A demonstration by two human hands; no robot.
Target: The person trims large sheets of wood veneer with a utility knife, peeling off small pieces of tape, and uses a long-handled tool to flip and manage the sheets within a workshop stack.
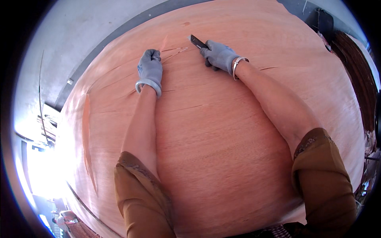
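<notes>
1. The left hand (151, 68) curled beside an orange sliver (164, 43); whether it gripped this, one couldn't tell.
2. Well apart, the right hand (219, 54) clasped a black knife (197, 41).
3. A cracked wood sheet (206, 150) lay beneath both.

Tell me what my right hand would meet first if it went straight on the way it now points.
Led by the black cutter, your right hand would likely meet just the wood sheet, heading forward and left; no separate object shows close ahead, though the cutter's height is unclear.
</notes>
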